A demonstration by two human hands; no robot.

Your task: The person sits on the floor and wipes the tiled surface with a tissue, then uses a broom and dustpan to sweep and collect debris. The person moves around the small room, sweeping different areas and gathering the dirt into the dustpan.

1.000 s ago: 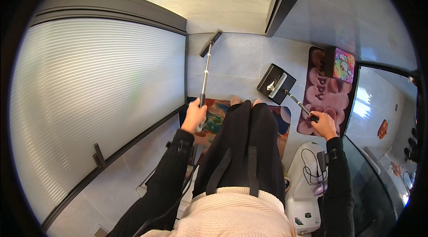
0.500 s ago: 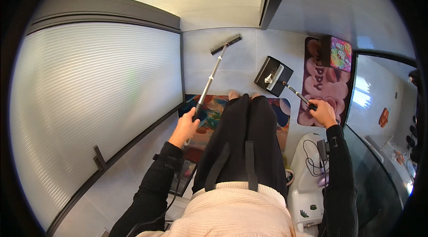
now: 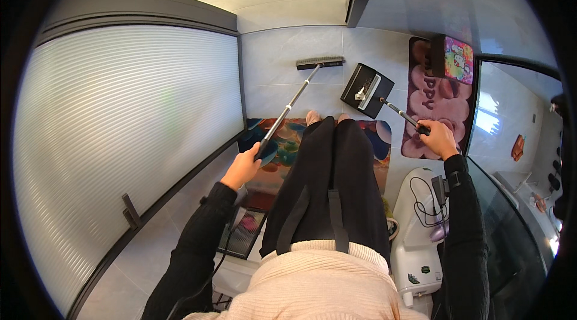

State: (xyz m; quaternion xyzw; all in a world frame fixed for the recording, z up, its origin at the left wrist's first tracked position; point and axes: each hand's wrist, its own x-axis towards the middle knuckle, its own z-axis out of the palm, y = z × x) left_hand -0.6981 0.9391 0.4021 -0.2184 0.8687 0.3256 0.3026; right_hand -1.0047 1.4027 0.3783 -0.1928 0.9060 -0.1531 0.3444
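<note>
My left hand (image 3: 242,166) is wrapped round the lower end of a long-handled broom (image 3: 291,105). The broom's dark bristled head lies on the tiled floor ahead of my feet, just left of the dustpan. A black dustpan (image 3: 350,91) with a pale comb-like strip rests on the floor to the right. Some white crumpled bits and dark debris (image 3: 361,92) lie inside it. Around the grip of the dustpan's handle, my right hand (image 3: 439,139) is closed. A small gap of floor separates the broom head from the pan.
A patterned mat (image 3: 279,160) lies under my feet. At the right are a pink mat (image 3: 428,130), a colourful box (image 3: 459,60) and a white toilet (image 3: 416,242) with a coiled black cable. A ribbed glass door (image 3: 138,115) stands at the left, a glass panel (image 3: 505,212) at the right.
The broom head has swung right and slightly nearer, and turned more level, coming closer to the dustpan. The dustpan has hardly moved. Both hands keep their holds.
</note>
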